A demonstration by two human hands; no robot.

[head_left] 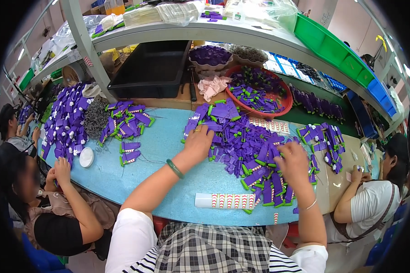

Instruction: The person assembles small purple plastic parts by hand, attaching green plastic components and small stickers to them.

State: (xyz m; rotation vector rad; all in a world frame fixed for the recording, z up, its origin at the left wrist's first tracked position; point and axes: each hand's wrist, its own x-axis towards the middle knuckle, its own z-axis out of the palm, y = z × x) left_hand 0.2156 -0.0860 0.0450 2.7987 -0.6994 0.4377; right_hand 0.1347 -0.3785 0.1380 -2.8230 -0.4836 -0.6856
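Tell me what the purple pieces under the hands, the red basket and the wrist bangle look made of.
Purple pieces: likely moulded plastic, uniform colour, slight sheen, green ends. Red basket: probably plastic, glossy, thin rounded rim. Bangle on the left wrist: smooth translucent green, jade or glass; unclear which.

My left hand [198, 142] wears a green bangle [174, 169]. The parts [246, 148] under my hands are purple with green ends. The table [155, 136] is light blue, the basket [284, 107] red, the tray [152, 68] black, the strip [225, 200] white with red chevrons, my shirt [209, 250] black-and-white plaid.
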